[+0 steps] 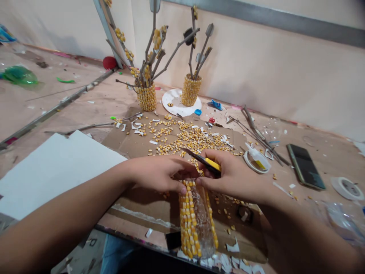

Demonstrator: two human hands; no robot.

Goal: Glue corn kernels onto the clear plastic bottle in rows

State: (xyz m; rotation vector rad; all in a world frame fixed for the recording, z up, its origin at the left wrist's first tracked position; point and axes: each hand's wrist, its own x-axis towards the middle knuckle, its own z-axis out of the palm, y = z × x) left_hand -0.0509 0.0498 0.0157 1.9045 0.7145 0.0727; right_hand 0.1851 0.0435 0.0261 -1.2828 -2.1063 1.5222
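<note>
A clear cylinder [203,217], partly covered with rows of yellow corn kernels, stands near the table's front edge with a bare see-through strip facing me. My left hand [159,176] grips its upper rim, thumb on the kernels; the other fingers are partly hidden behind. My right hand [228,175] holds a black-and-yellow utility knife [209,163], its dark tip pointing up and left. The right thumb also touches the cylinder's top edge. Loose corn kernels [196,137] are scattered over the cardboard [125,142] just beyond both hands.
Two kernel-covered pots hold branches: one at back left [146,98], another [191,91] on a white disc [171,99]. White sheets [57,171] lie left. To the right are a glue bottle [258,156], twigs [256,133], a phone [305,166] and a tape roll [347,188].
</note>
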